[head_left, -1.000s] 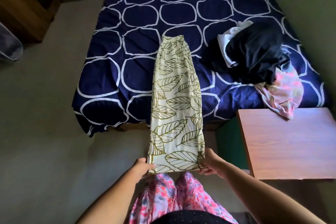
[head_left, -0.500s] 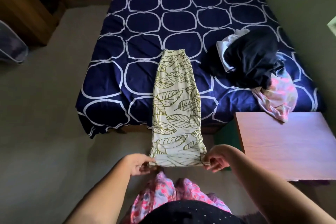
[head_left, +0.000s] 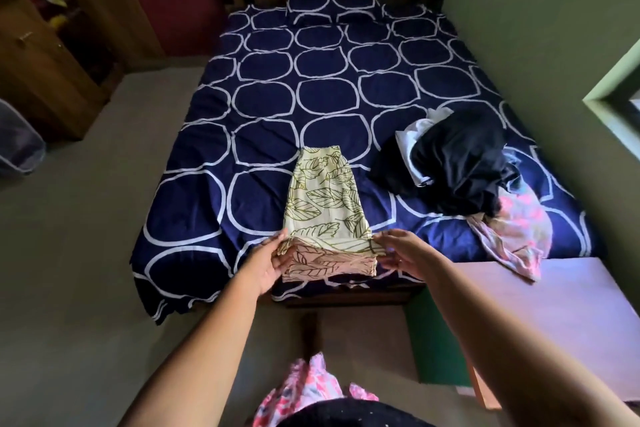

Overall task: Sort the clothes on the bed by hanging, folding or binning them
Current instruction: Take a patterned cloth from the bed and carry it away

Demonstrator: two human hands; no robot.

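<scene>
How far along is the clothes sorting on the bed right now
Done: nothing finished shows. In hand: the left hand and right hand pinch the near corners of the leaf-print cloth, folding it on the bed. Left: the dark pile and pink floral garment lie unsorted.

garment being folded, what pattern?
Cream garment with olive leaf outlines; head view.

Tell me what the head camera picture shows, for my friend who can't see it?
Two hands, the left hand and right hand, hold the near end of a cream leaf-print cloth being folded on a navy bed with white rings. A dark clothes pile sits to the right.
</scene>
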